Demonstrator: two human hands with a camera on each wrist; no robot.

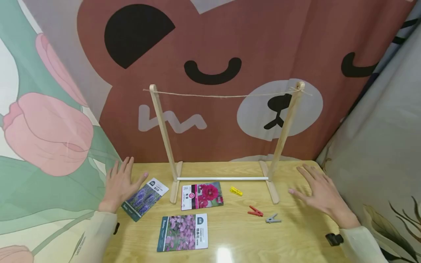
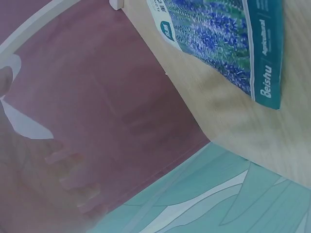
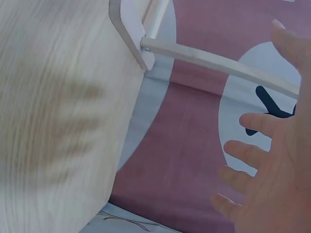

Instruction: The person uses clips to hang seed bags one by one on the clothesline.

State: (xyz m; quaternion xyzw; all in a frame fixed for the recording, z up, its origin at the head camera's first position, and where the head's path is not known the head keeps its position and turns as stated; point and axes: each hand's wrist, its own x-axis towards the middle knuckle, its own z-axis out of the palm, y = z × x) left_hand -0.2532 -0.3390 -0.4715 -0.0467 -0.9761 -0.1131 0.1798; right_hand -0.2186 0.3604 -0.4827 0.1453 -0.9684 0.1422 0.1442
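My left hand (image 1: 120, 184), fingers spread, hovers beside a seed packet with blue-purple flowers (image 1: 144, 199) at the table's left. Out at the right, my right hand (image 1: 320, 191) is spread too and holds nothing. Between them stands a wooden frame (image 1: 272, 190) with a string (image 1: 213, 96) tied across its top and a white rod (image 1: 223, 178) low down. A packet with magenta flowers (image 1: 210, 195) lies just before the rod; one with pink-purple flowers (image 1: 181, 233) lies nearer me. Yellow (image 1: 236, 191), red (image 1: 255, 211) and grey (image 1: 273, 218) clothespins lie right of the packets.
The light wood table (image 1: 243, 241) ends at the back against a brown curtain with a bear print (image 1: 210, 138). A tulip-print curtain (image 1: 49, 135) hangs along the left, a grey one (image 1: 378, 128) along the right. The frame's two posts rise between the hands.
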